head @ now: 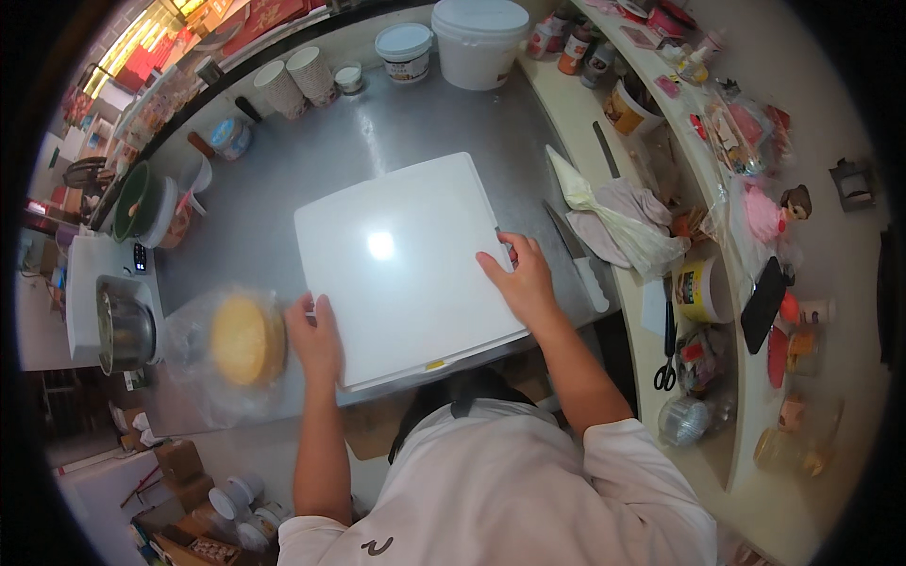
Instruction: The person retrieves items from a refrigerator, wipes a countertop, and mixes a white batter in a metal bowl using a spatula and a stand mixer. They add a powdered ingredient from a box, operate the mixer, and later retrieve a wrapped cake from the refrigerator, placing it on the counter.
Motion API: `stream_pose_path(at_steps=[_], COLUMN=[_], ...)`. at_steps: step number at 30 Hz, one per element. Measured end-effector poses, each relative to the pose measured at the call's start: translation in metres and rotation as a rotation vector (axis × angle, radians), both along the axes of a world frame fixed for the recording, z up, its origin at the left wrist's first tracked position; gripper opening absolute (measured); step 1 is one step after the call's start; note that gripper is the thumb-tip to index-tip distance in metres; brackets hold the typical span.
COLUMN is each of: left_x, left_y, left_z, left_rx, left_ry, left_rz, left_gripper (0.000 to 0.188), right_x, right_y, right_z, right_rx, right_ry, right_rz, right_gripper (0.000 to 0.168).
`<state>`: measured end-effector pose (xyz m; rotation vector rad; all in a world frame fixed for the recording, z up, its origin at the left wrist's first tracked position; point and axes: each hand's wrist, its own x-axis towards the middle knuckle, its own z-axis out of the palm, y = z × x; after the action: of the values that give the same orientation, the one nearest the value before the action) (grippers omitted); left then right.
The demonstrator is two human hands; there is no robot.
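Note:
A flat white square board or box lid (403,276) lies slightly turned on the metal worktop before me, a bright light reflected in its glossy face. Its near edge bears a small yellow mark. My left hand (313,338) holds its left edge near the front corner. Across from it, my right hand (520,277) grips the right edge, thumb on top and fingers curled over the side. Just left of my left hand sits a round yellow sponge cake (244,339) in a clear plastic bag (185,350). What lies under the board is hidden.
Right of the board lie a white-handled serrated knife (584,272) and a filled piping bag (601,205) on a cloth (640,201). White tubs (481,49) and paper cup stacks (283,88) line the back. A stand mixer (106,297) stands left; scissors (667,354) lie right.

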<state>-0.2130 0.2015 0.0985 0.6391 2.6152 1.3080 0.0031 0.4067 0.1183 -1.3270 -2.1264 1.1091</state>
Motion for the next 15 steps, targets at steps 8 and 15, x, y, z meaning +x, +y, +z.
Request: stream_pose_path(at_steps=[8, 15], left_x=[0.012, 0.011], left_y=[0.001, -0.004], left_z=[0.004, 0.003], left_rx=[-0.033, -0.127], left_ry=[0.007, 0.002], left_rz=[0.044, 0.114], left_gripper=[0.033, 0.037], right_x=[0.005, 0.002], right_y=[0.001, 0.006], right_z=[-0.008, -0.004], right_rx=[-0.06, -0.133], right_ry=[0.066, -0.027], right_rz=[-0.029, -0.042], right_gripper=[0.049, 0.06])
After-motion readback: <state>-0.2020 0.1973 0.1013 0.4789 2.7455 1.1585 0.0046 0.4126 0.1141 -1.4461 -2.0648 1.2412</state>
